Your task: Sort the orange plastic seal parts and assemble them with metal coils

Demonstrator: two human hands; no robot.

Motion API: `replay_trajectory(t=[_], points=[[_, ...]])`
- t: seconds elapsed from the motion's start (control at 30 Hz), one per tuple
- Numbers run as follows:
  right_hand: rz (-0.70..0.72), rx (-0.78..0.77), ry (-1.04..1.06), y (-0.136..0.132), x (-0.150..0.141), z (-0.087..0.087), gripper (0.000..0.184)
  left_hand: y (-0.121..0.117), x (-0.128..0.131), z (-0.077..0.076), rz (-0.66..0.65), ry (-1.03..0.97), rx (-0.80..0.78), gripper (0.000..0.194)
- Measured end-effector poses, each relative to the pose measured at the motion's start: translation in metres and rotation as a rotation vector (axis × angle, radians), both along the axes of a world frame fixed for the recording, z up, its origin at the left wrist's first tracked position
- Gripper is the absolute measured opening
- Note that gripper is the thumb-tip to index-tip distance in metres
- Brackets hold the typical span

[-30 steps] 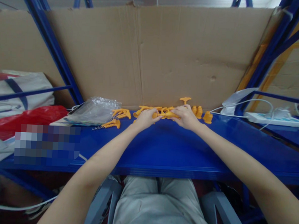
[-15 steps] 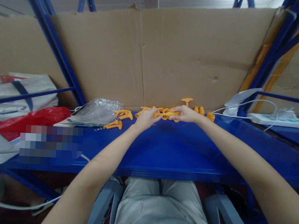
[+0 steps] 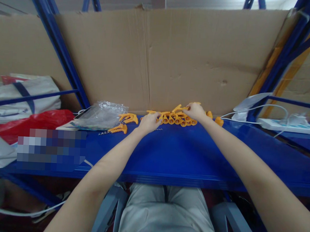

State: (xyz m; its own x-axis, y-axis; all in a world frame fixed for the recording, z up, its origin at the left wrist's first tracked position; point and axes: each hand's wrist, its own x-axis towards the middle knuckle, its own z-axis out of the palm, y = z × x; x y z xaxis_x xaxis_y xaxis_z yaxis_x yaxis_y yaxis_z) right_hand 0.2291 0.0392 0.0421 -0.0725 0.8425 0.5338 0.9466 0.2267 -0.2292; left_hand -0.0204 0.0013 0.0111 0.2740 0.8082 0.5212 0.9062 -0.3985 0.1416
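My right hand (image 3: 196, 112) is closed on an orange T-handled plastic piece (image 3: 179, 108) above the right part of a row of like pieces. That row of orange T-handled pieces (image 3: 178, 121) lies on the blue table, with round hollow ends facing me. At the row's left end is my left hand (image 3: 149, 122), fingers curled by the pieces; what they grip is hidden. A thin dark spiral bit (image 3: 158, 129) lies just right of it. Further left are orange screw-shaped pieces (image 3: 119, 128) with metal spirals.
Orange caps (image 3: 218, 121) stand right of my right hand. Left are a clear plastic bag (image 3: 103, 113) and a red bag (image 3: 40, 124). A cardboard sheet (image 3: 199, 56) rises behind the blue table (image 3: 173, 155). A white power strip (image 3: 289, 126) and cables lie at far right.
The orange T-handled piece held level between both hands has left the left hand. My right hand has moved up and back over the row. The left hand has stayed about in place.
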Motion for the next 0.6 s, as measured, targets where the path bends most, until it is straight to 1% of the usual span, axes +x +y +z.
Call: replay_trajectory(t=[0.07,0.17,0.33,0.47,0.6], points=[[-0.093,-0.009,-0.054,0.0,-0.009,-0.008,0.032,0.001,0.0,0.0,0.013,0.01,-0.009,0.02],[-0.166,-0.03,-0.158,-0.002,-0.02,-0.018,0.036,0.002,-0.001,-0.001,0.02,0.029,-0.003,0.019],[-0.144,0.029,-0.331,-0.001,-0.029,-0.028,0.037,0.001,-0.003,-0.001,0.027,0.052,-0.015,0.019],[-0.17,0.032,-0.338,0.0,-0.03,-0.03,0.039,0.001,-0.003,0.0,0.029,0.049,-0.017,0.02],[-0.171,0.01,-0.39,-0.004,-0.032,-0.027,0.035,-0.001,-0.001,0.002,0.033,0.063,-0.055,0.023]])
